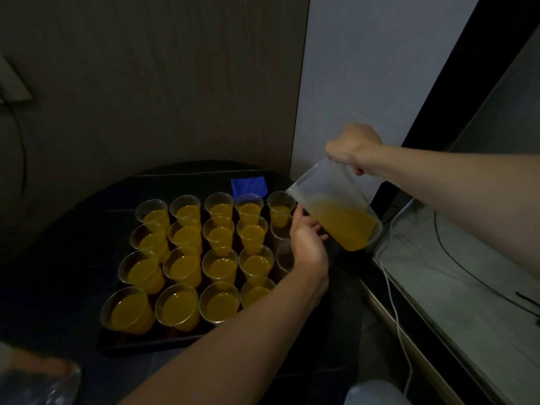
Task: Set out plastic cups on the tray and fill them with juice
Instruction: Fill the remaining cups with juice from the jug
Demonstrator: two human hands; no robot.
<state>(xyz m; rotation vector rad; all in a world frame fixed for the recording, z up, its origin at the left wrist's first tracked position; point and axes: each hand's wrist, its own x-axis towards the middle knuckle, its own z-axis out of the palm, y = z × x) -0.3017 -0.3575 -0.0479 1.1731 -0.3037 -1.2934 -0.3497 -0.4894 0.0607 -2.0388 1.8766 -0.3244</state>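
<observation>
The right hand (pixel 352 149) curls its fingers tight round the top of the jug (pixel 336 211). The jug is tipped above the tray's (pixel 152 344) right edge. The left hand (pixel 308 244) has loose, spread fingers just under the jug; I cannot tell if they touch. Full cups (pixel 219 264) crowd the tray. There is bare table left of the tray.

A single wide-angle view sits on the person's head and looks forward and steeply down, along both forearms, onto the dark surface (pixel 73 229). It is near: the tray (pixel 152 344) of cups (pixel 219 267) lies within arm's reach in the lower middle, with the left hand (pixel 308 244), the right hand (pixel 352 147) and the jug (pixel 336 211) right of centre. The wall (pixel 160 83) corner fills the top; a pale ledge (pixel 467 287) runs down the right edge.
</observation>
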